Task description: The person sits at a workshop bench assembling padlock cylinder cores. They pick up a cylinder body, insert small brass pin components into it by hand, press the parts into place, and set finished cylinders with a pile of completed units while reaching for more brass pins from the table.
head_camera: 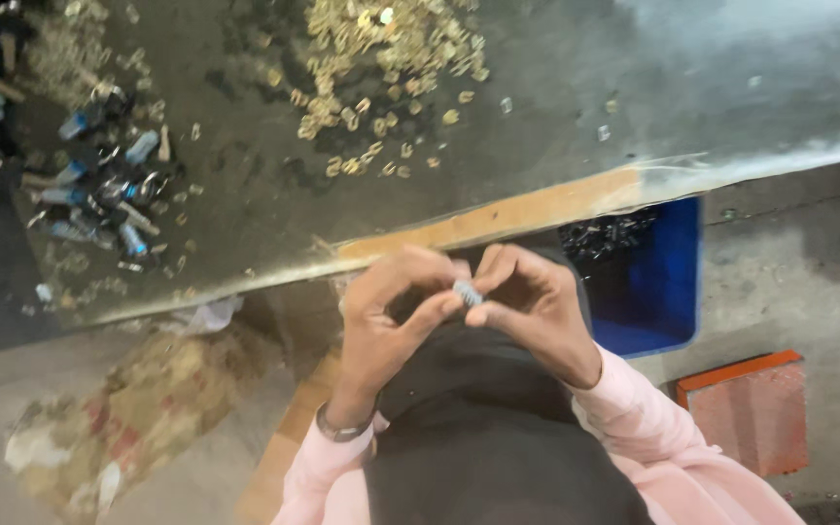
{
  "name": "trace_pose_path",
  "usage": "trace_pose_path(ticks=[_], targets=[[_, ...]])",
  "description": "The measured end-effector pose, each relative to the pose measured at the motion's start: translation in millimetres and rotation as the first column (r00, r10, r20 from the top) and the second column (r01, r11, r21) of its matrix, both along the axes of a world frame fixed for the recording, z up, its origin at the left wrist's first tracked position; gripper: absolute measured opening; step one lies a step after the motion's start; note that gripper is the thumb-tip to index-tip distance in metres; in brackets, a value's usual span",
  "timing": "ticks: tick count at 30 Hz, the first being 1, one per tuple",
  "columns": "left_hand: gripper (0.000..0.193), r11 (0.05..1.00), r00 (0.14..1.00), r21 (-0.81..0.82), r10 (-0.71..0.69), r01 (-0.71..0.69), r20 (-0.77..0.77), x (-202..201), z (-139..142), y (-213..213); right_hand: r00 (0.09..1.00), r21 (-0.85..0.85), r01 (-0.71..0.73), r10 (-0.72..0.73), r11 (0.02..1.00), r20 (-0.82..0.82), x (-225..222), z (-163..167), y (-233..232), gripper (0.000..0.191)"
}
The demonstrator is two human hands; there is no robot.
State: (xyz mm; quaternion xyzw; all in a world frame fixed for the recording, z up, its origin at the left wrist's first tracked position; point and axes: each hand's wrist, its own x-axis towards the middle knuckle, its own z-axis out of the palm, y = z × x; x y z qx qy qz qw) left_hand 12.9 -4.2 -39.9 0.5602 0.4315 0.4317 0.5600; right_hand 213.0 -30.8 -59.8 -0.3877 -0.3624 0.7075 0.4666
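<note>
Both hands meet just below the edge of a worn metal-topped table (245, 194). My left hand (391, 311) and my right hand (527, 301) pinch one small silvery ridged part (467, 293) between their fingertips. Pink sleeves cover both forearms, and a metal bangle circles the left wrist. On the table top, a heap of small brass-coloured rings (381, 58) lies at the back. A cluster of small blue-and-silver parts (109, 185) lies at the far left.
A blue plastic bin (653, 282) holding dark metal pieces stands on the floor under the table's right end. An orange block (746, 408) sits at the lower right. A crumpled sack (138, 418) lies on the floor at the lower left.
</note>
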Motion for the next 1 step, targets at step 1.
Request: trace_pose_path(ticks=[1], targets=[[0.016,0.999,0.998,-0.011,-0.042,0.043,0.051,-1.8,-2.4,0.1,1.000,0.010,0.009,-0.009,1.000,0.010,5.2,-6.9,16.7,0.023]])
